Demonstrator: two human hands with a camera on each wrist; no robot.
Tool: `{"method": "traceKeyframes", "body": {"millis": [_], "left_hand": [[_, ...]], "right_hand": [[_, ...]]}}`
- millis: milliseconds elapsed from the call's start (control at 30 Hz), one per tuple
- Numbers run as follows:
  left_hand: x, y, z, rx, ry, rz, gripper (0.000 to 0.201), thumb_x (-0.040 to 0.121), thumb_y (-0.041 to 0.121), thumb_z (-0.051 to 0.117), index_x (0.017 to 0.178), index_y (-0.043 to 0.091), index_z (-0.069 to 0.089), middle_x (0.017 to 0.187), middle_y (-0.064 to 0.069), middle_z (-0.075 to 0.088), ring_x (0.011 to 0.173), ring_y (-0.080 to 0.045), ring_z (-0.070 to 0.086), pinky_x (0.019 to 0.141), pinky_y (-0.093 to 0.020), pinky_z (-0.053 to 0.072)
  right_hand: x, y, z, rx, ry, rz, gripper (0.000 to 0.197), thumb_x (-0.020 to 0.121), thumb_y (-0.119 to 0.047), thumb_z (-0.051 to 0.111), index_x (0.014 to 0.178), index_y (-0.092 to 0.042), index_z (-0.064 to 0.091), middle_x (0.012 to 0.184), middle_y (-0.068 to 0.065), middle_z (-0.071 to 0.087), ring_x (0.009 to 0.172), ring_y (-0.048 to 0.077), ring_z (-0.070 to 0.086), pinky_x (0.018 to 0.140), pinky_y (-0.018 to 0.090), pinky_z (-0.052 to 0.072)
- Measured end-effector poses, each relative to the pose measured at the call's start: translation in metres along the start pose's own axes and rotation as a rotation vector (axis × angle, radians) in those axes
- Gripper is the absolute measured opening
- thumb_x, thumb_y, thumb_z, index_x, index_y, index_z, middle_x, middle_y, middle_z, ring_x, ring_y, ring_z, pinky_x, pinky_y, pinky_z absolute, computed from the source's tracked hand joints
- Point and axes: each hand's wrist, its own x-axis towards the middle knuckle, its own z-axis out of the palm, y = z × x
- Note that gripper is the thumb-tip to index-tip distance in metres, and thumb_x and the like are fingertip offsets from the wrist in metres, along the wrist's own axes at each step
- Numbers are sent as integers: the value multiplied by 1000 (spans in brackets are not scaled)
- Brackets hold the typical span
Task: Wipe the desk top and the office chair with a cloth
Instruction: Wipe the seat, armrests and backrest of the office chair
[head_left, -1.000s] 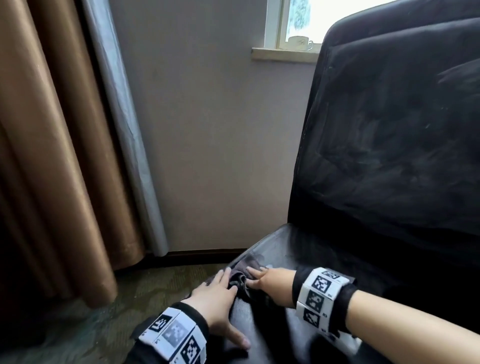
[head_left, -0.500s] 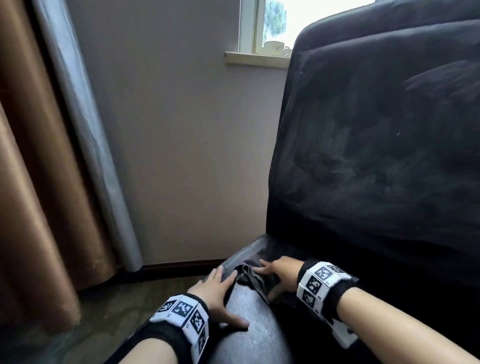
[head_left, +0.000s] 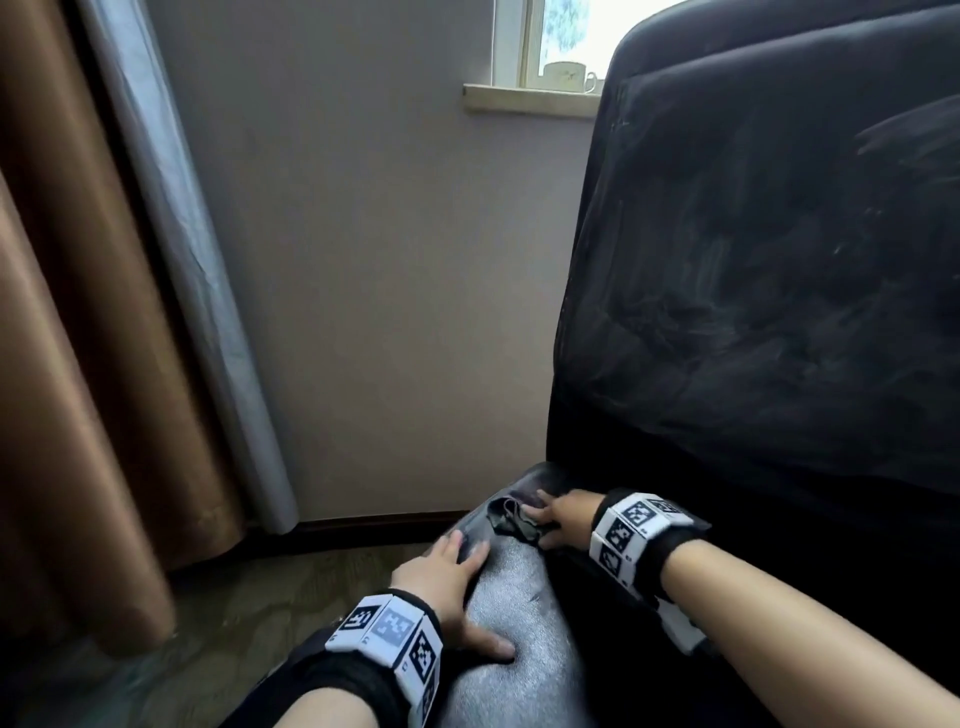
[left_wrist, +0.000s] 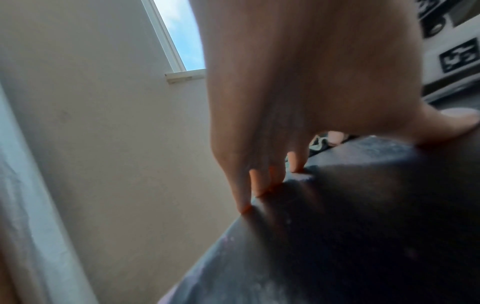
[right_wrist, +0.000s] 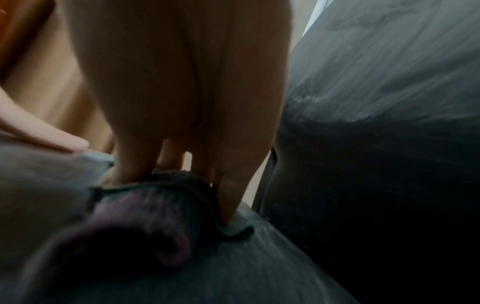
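A black office chair fills the right of the head view, with its backrest (head_left: 779, 260) upright and its shiny seat (head_left: 514, 623) low in the middle. A small dark crumpled cloth (head_left: 506, 517) lies on the seat's far left corner. My right hand (head_left: 563, 514) presses down on it. In the right wrist view the fingers (right_wrist: 228, 195) stand fairly straight on the cloth (right_wrist: 155, 197). My left hand (head_left: 447, 571) rests flat on the seat's left edge, nearer to me, with the thumb spread. It holds nothing, and its fingertips (left_wrist: 259, 185) touch the seat (left_wrist: 337, 226).
A brown curtain (head_left: 78, 364) with a grey lining (head_left: 197, 291) hangs at the left. The plain wall (head_left: 389, 286) stands close behind the chair. A cup (head_left: 566, 75) sits on the windowsill (head_left: 530, 101). Patterned carpet (head_left: 249, 597) lies left of the seat.
My right hand has slid the cloth away from my left hand toward the back corner of the seat. The left hand has stayed on the seat edge. The head view has shifted.
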Motion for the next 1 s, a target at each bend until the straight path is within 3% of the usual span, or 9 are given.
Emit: {"method": "traceKeyframes", "body": {"millis": [67, 167, 267, 333, 567, 700, 767, 867, 1000], "left_hand": [[0, 0, 0, 20, 0, -7, 108, 71, 68, 63, 151, 26, 4, 159, -5, 2, 146, -19, 4, 116, -33, 16], [-1, 1, -1, 45, 23, -23, 101, 71, 70, 61, 149, 21, 18, 154, -6, 22, 142, -21, 20, 113, -34, 25], [-1, -1, 3, 16, 6, -5, 111, 71, 69, 61, 151, 25, 0, 159, -6, -5, 146, -18, -2, 118, -33, 14], [-1, -2, 3, 4, 0, -8, 112, 71, 69, 61, 151, 28, -5, 158, -5, -12, 146, -16, -7, 118, -33, 10], [-1, 1, -2, 38, 0, -21, 108, 71, 70, 61, 151, 26, 5, 159, -4, 2, 146, -20, 7, 115, -33, 19], [-3, 0, 0, 1, -19, -11, 110, 71, 69, 61, 151, 30, -5, 158, -3, -11, 146, -15, -3, 117, -32, 13], [-2, -1, 0, 0, -22, -21, 111, 70, 70, 62, 150, 32, -6, 158, -2, -11, 146, -15, -2, 118, -33, 14], [0, 0, 0, 11, -34, -30, 112, 69, 71, 62, 150, 33, -6, 159, -3, -10, 146, -16, 0, 118, -34, 16], [1, 0, 2, 24, -25, -22, 112, 70, 71, 61, 150, 32, -7, 158, -4, -10, 146, -16, -2, 118, -34, 16]], "right_hand": [[7, -25, -3, -28, 7, -90, 51, 102, -23, 34, 150, -14, 18, 154, 20, 12, 134, 41, 30, 107, 38, 27], [12, -43, -4, -15, 13, -206, 50, 101, -12, 32, 149, -11, 19, 156, 15, 11, 138, 37, 25, 109, 39, 24], [18, -17, -7, 54, 31, -72, 54, 99, -9, 33, 150, -17, 14, 157, 12, 9, 139, 33, 26, 110, 38, 25], [19, -1, -12, 53, 18, 16, 56, 100, -14, 32, 150, -18, 7, 157, 13, 7, 140, 33, 25, 110, 35, 23], [14, -32, -15, -3, -40, -188, 59, 98, -5, 30, 150, -25, 10, 157, 16, 2, 137, 36, 29, 112, 34, 20], [17, 5, -16, 97, -41, -84, 62, 97, -3, 33, 149, -29, 11, 158, 7, -1, 143, 28, 18, 110, 26, 15], [20, 12, -15, 117, -25, -39, 62, 97, -6, 36, 149, -29, 12, 158, 8, 0, 144, 27, 16, 108, 23, 13], [20, -4, -10, 72, -42, -45, 63, 97, -18, 45, 150, -28, 12, 157, 12, 1, 138, 31, 30, 107, 27, 25], [17, 4, -3, 81, -53, -81, 66, 96, -29, 49, 150, -27, 10, 158, 9, -2, 140, 32, 25, 112, 30, 22]]}}
